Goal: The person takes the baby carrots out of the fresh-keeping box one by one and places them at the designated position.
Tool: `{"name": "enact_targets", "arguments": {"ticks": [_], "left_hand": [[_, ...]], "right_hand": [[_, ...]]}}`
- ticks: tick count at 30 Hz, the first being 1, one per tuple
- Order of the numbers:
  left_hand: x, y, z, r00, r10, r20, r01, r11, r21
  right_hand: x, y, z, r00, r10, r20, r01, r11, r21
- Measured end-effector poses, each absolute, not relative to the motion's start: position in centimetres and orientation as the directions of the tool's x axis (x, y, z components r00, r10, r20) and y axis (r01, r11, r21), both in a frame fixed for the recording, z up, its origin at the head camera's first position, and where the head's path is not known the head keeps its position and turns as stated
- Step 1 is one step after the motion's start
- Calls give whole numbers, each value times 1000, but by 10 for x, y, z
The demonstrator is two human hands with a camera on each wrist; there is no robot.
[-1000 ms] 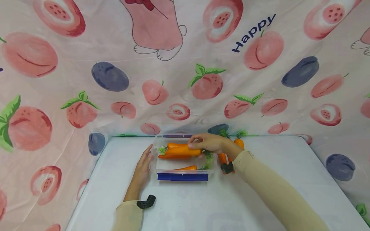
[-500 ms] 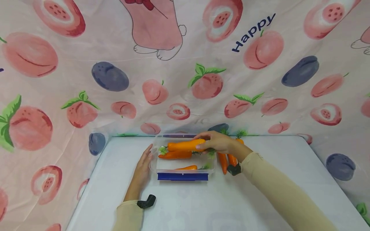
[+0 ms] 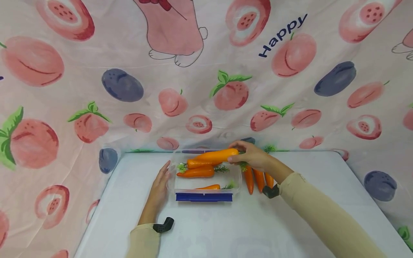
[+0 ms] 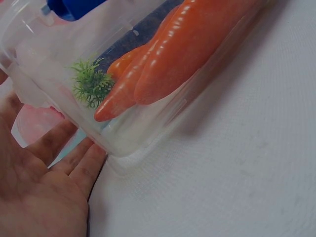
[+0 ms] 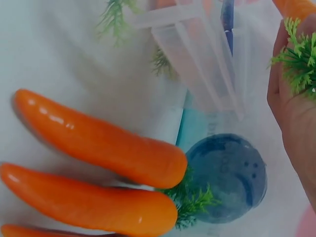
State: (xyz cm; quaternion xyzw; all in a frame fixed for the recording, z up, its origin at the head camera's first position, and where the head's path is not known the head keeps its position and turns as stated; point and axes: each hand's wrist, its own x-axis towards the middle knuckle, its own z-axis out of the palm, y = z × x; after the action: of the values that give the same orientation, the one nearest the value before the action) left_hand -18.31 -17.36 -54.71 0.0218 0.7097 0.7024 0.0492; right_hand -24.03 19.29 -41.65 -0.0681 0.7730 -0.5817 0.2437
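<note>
My right hand (image 3: pixel 253 156) pinches an orange carrot (image 3: pixel 219 155) at its thick end, above the right part of a clear plastic box (image 3: pixel 190 191). This carrot slants, its thick end raised. Green leaves show at my right hand in the right wrist view. Beneath its lower end lies another carrot (image 3: pixel 193 164) with leaves to the left. A redder carrot (image 3: pixel 197 173) lies in front, and one more (image 3: pixel 209 187) is seen at the box's front wall. My left hand (image 3: pixel 160 184), fingers extended, rests against the box's left side; the left wrist view shows its fingertips at the lower wall.
Right of the box, three carrots (image 3: pixel 248 181) lie side by side on the white table (image 3: pixel 206 225), leaves toward the back. A blue latch flap (image 3: pixel 204 197) hangs out from the box's front. Behind the table hangs a fruit-print cloth (image 3: pixel 193 86).
My right hand has moved right and up with the carrot, raising its thick end toward the box's right rim. The redder carrot beneath is now uncovered. My left hand has stayed in place.
</note>
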Motion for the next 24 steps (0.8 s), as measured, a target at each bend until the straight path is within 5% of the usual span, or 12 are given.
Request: {"name": "enact_targets", "arguments": {"ticks": [24], "left_hand": [[-183,-174,-546,-994,92,-59,-56,31,998]], "right_hand": [[-231,239,-424,-919,-233,-318,288,153,-945]]}}
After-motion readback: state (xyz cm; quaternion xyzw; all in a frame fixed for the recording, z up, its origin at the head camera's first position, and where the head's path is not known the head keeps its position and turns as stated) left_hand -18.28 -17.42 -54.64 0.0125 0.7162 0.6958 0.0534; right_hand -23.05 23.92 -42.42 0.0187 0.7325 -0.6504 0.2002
